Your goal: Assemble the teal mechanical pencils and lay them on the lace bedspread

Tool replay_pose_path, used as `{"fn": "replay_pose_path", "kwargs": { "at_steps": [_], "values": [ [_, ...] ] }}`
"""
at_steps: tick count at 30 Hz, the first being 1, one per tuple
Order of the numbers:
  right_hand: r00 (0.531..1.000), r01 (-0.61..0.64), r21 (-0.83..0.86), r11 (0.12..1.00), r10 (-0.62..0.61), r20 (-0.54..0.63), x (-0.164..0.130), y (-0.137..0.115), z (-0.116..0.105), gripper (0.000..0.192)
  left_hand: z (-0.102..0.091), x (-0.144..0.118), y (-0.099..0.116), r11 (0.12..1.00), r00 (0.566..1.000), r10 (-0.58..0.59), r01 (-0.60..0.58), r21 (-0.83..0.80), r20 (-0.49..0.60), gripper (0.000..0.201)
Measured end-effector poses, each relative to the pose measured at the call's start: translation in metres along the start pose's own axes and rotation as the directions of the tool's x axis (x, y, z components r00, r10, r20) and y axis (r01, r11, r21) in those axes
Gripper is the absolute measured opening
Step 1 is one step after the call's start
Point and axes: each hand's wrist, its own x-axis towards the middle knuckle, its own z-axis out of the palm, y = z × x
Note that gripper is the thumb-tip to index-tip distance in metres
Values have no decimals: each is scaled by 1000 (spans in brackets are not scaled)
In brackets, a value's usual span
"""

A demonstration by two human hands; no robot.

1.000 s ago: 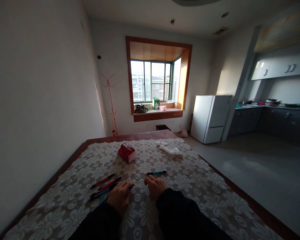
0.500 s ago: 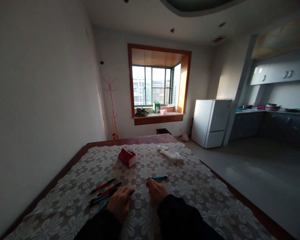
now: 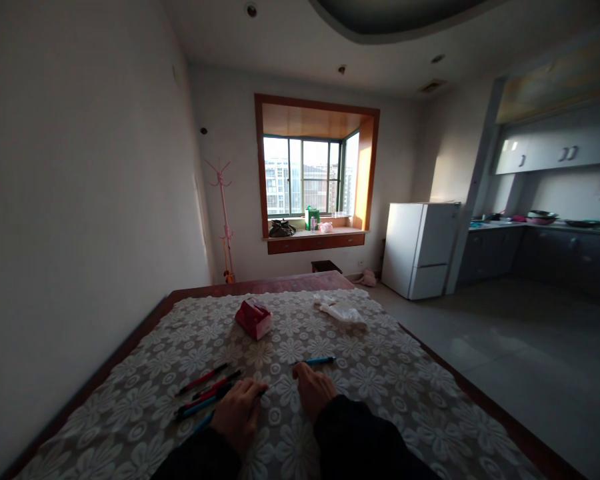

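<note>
My left hand [image 3: 239, 408] is closed low over the cloth, with a dark pen tip [image 3: 263, 389] sticking out past its fingers. A blue pen [image 3: 203, 422] shows at its wrist side; whether both ends belong to one pen is hidden. Several red, black and blue pens, among them a red pen [image 3: 204, 378], lie side by side just left of this hand. My right hand [image 3: 314, 388] has its fingers curled at the left end of another blue pen [image 3: 321, 361], which points right along the cloth.
A red tissue pack [image 3: 253, 319] and a crumpled white plastic bag [image 3: 345, 313] lie farther back on the flower-patterned lace tablecloth [image 3: 380, 380]. The table's wooden edge [image 3: 460, 387] shows at right. A wall borders the left; a white fridge [image 3: 420, 250] stands beyond.
The view has tilted up slightly, so the room sits a little lower in the picture. Both hands and the pens keep nearly the same places on the cloth.
</note>
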Motion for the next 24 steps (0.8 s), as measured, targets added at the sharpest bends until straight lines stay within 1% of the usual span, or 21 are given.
{"fn": "replay_pose_path", "kwargs": {
  "at_steps": [3, 6, 11, 14, 19, 24],
  "values": [
    [1000, 14, 5, 1000, -14, 22, -1, 0, -1, 37, -2, 0, 0, 1000, 1000, 7, -7, -5, -6, 35],
    [999, 48, 16, 999, -48, 18, -1, 0, 0, 39, -2, 0, 0, 1000, 1000, 11, -11, 4, -11, 36],
    [998, 70, 13, 997, -70, -2, -3, 1, 2, 27, 0, 1, -2, 1000, 1000, 20, -20, 10, -1, 38],
    [993, 116, 14, 993, -116, -24, -4, 3, 5, 22, 2, 1, -3, 999, 999, 34, -34, 4, 4, 38],
    [991, 132, 3, 991, -132, 24, -2, 6, 9, 30, 3, 1, -5, 999, 999, 39, -39, 1, 5, 36],
    [990, 136, 34, 990, -137, 41, -2, 5, 4, 36, 1, 1, -5, 1000, 999, 29, -29, 12, 19, 37]
  ]
}}
